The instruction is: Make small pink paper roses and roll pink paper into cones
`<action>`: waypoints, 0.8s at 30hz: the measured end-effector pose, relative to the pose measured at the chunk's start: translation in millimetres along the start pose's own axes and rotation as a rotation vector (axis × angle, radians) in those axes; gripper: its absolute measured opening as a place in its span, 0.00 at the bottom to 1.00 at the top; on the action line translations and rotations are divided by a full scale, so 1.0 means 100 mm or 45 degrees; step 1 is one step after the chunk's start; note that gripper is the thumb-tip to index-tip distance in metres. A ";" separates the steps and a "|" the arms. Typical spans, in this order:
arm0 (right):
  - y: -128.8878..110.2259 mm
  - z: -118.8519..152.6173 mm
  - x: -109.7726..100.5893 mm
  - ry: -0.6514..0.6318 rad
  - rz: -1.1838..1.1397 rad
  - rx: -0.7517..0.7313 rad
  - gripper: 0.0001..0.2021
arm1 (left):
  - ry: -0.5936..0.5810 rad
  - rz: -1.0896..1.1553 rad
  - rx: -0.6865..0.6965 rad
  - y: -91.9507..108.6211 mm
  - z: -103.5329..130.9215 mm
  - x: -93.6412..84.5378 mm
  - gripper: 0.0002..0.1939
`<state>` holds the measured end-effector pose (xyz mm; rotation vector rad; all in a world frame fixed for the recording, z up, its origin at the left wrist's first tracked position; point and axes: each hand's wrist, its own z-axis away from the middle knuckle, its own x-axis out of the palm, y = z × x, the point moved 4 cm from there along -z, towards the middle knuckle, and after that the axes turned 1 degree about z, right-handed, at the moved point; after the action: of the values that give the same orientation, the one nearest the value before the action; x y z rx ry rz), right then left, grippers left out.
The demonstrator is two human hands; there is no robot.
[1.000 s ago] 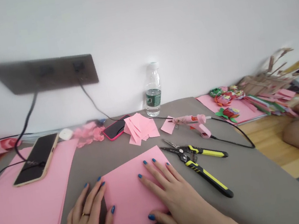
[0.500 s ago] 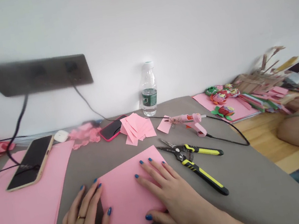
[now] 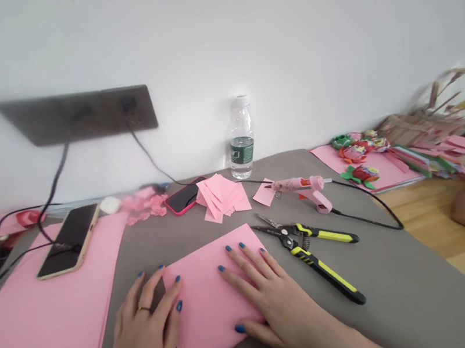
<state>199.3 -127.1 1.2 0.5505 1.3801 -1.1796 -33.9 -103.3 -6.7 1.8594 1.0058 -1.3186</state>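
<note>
Left hand (image 3: 141, 335) has slid closer; both hands' spread fingers (image 3: 247, 266) press the pink sheet (image 3: 212, 306) flat.

- The flat folded paper sheet (image 3: 211, 301) is pink.
- The fingernails on the left hand (image 3: 145, 335) and the right hand (image 3: 275, 305) are painted blue.
- The long metal pliers (image 3: 315, 252) have black and yellow handles.
- The small plastic glue gun (image 3: 305, 189) is pink.
- The cloth table cover (image 3: 409, 287) is grey.
- The flat phone (image 3: 183, 196) has a red case.
</note>
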 end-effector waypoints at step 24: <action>-0.30 0.11 0.26 0.178 0.159 -0.161 0.37 | 0.017 -0.061 -0.014 0.61 -0.22 0.41 0.27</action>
<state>172.6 -155.8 -11.4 0.6293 1.5057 -0.9607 37.0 -106.3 -35.3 1.8486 1.0690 -1.3274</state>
